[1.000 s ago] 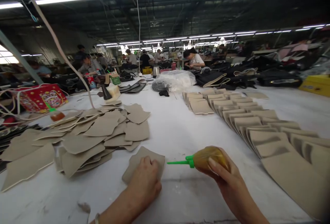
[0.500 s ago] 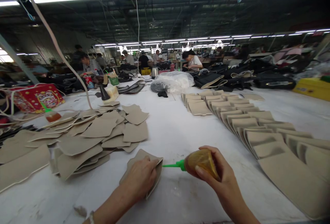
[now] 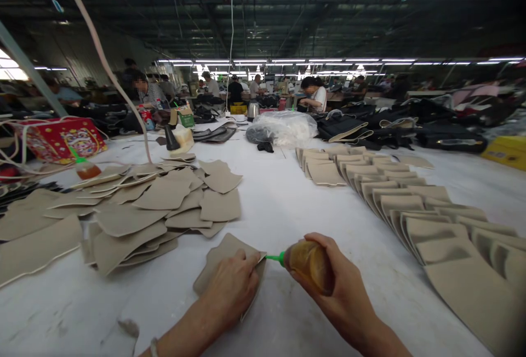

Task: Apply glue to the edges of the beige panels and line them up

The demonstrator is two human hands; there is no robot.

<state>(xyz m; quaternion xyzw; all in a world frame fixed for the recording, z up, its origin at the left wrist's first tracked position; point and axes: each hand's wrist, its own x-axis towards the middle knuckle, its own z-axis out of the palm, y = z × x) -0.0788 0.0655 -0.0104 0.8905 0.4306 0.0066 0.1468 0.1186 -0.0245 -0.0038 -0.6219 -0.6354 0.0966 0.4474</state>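
glue bottle [image 3: 309, 264] wrapped by right hand [image 3: 339, 291] fingers, left hand [image 3: 232, 288] fingers flat on beige piece [image 3: 219, 255]

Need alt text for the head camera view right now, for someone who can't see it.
The right hand holds an amber glue bottle, its green nozzle at the edge of a beige cut piece pressed flat on the white table by the left hand. Loose beige pieces lie left; overlapped rows lie right.
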